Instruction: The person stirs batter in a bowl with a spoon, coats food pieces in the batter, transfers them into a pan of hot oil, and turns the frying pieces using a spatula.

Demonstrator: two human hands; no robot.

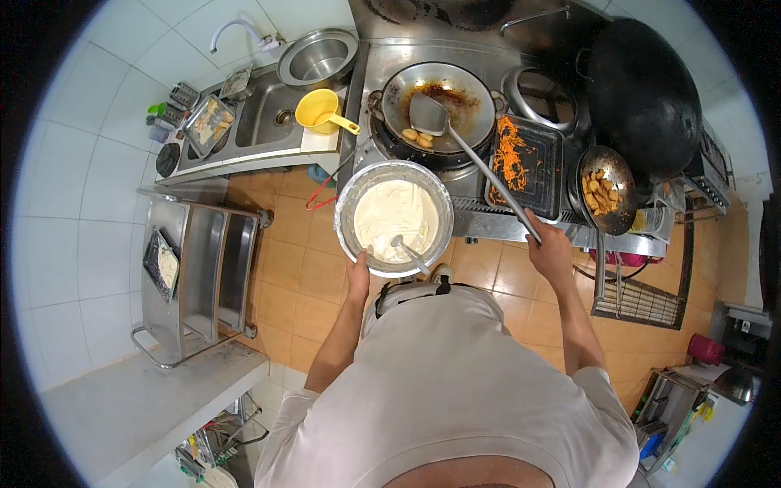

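Observation:
My left hand [358, 276] is closed on the near-left rim of a large metal bowl [342, 203] of thick pale batter [394, 210]. A spoon [409, 253] rests in the batter, its handle over the near rim. In my right hand [551, 250] is the end of a long wok spatula [496, 180]. Its blade lies inside the wok [399, 84], beside a few browned fried pieces [418, 137] at the near side. Brown residue marks the wok's far wall.
Right of the wok are a black tray [541, 167] with shredded carrot [510, 154], a perforated strainer [622, 163] holding fried pieces, and a big black wok [643, 98]. At left stand a sink [264, 106], a yellow dipper [319, 107] and a steel cart [195, 268].

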